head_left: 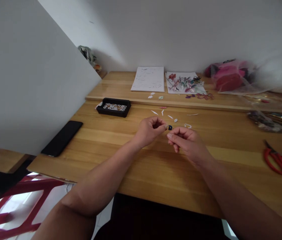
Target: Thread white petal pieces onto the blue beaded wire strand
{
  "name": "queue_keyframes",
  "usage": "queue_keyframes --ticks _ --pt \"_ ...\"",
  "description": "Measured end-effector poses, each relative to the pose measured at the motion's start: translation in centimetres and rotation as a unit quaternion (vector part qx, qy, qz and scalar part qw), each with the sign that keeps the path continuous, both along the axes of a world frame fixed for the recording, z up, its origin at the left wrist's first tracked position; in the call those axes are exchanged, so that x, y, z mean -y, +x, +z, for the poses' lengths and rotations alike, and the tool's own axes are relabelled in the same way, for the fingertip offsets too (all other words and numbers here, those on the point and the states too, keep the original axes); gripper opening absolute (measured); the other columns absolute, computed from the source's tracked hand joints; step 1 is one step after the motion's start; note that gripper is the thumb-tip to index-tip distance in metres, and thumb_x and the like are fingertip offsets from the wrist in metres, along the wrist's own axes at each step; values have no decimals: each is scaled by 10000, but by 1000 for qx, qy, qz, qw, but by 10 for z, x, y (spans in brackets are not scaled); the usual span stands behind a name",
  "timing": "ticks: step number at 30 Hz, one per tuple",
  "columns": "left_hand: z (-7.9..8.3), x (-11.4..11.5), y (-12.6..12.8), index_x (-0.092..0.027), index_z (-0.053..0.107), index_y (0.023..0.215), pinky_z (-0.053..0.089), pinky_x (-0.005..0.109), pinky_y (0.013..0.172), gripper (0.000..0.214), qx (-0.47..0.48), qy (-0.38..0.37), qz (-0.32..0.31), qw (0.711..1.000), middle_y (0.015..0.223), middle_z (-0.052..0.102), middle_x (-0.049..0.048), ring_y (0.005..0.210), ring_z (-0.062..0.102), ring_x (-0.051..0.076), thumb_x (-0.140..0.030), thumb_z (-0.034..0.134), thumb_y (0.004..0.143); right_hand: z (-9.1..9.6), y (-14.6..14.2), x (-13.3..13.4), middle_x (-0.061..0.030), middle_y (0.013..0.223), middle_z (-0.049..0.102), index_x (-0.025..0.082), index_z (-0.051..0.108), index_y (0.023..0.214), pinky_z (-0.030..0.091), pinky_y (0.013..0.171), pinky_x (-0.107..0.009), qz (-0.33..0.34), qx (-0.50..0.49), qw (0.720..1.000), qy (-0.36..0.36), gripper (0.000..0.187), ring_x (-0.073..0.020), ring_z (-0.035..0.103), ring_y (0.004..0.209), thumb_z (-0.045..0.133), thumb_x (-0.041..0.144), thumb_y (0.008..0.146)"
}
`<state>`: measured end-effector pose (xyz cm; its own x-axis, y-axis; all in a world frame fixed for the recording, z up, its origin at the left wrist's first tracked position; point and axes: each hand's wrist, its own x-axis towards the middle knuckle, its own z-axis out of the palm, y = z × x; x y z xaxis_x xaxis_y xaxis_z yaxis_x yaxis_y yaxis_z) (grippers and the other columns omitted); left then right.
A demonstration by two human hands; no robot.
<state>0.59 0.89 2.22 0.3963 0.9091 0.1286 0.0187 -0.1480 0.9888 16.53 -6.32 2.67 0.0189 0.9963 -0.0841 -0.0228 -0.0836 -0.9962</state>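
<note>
Over the middle of the wooden table (101,143), my left hand (149,130) pinches a small dark blue curled piece (170,127) between thumb and fingertips. My right hand (184,141) sits just to its right, thumb and index finger pressed together. Whatever those right fingertips hold, if anything, is too small to make out. Just beyond both hands lie several white leaf-shaped cutouts (154,112), a reddish cutout (163,107) and a white curved outline piece (187,126).
A black tray of small beads (128,108) and a black phone (62,138) lie at left. Red-handled scissors (278,162) rest at right. On the raised back ledge are a white sheet (148,80), colourful flower pieces (186,83) and a clear bag with pink contents (231,76).
</note>
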Motion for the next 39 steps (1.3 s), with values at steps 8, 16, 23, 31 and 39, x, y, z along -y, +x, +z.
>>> queue_keyframes --ticks 8,16,23,31,39 --pt "-3 2 -2 -143 690 816 419 247 642 131 -38 -3 -96 995 767 692 24 657 560 95 -271 716 805 9 12 -3 29 598 547 223 667 688 294 460 -262 -61 53 993 87 181 -85 403 508 776 339 773" --pt "2 3 -3 -143 681 817 469 268 733 253 80 -127 -169 974 788 697 24 716 601 97 -355 806 757 1 15 -11 35 601 584 218 685 712 335 447 -251 -75 -20 997 23 210 -70 429 450 827 372 704" --pt "-1 0 -1 -135 663 799 435 243 668 306 126 -118 -102 980 738 666 4 636 537 66 -395 813 743 -6 4 -7 40 576 607 200 626 694 354 424 -210 -5 -149 983 -106 319 -56 440 427 889 362 613" --pt "-2 -1 1 -138 652 818 453 252 690 184 46 -35 -5 998 780 682 21 697 581 93 -290 746 774 -5 -6 0 38 588 578 204 602 671 270 403 -228 -8 -81 995 -54 292 -47 368 410 832 381 705" --pt "-2 2 -1 -138 676 799 414 235 627 139 -40 -3 -76 996 748 681 14 641 547 83 -271 714 794 6 7 0 46 561 484 212 633 674 261 487 -271 -81 85 986 116 188 -80 353 510 751 301 790"
